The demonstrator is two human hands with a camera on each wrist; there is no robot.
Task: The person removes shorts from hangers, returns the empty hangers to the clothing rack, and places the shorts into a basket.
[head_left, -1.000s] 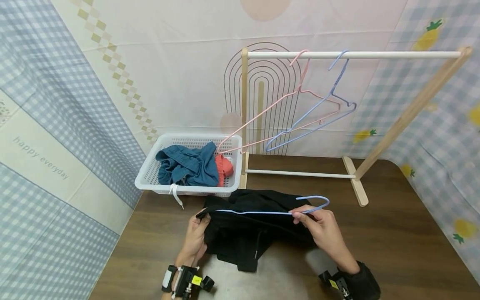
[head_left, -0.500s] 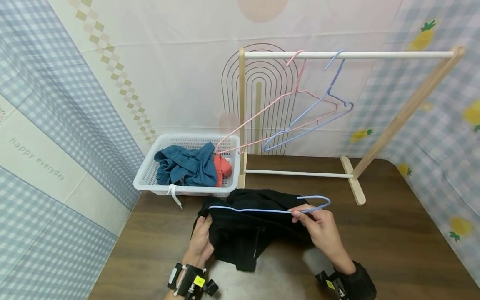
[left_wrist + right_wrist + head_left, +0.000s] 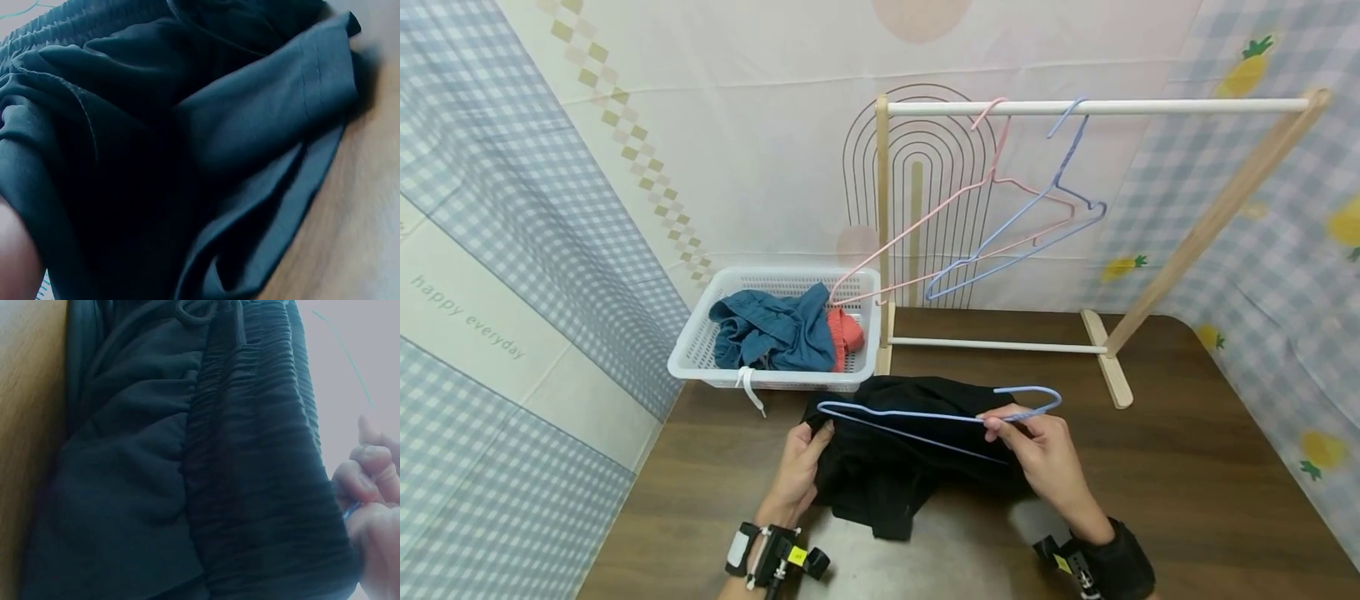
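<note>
black shorts (image 3: pixel 910 450) lie bunched on the brown table (image 3: pixel 1187 483), just at 6 o'clock of the white basket (image 3: pixel 700 354). the right hand (image 3: pixel 1048 458) pinches the neck of a blue hanger (image 3: pixel 925 417) whose wire lies across the shorts. the left hand (image 3: pixel 797 475) grips the cloth's edge at 9 o'clock, fingers curled into it. in the basket sit blue (image 3: pixel 775 333) and orange clothes (image 3: pixel 846 329). at 12 o'clock a wooden rack (image 3: pixel 1097 107) carries a pink hanger (image 3: pixel 955 208) and another blue hanger (image 3: pixel 1037 225).
</note>
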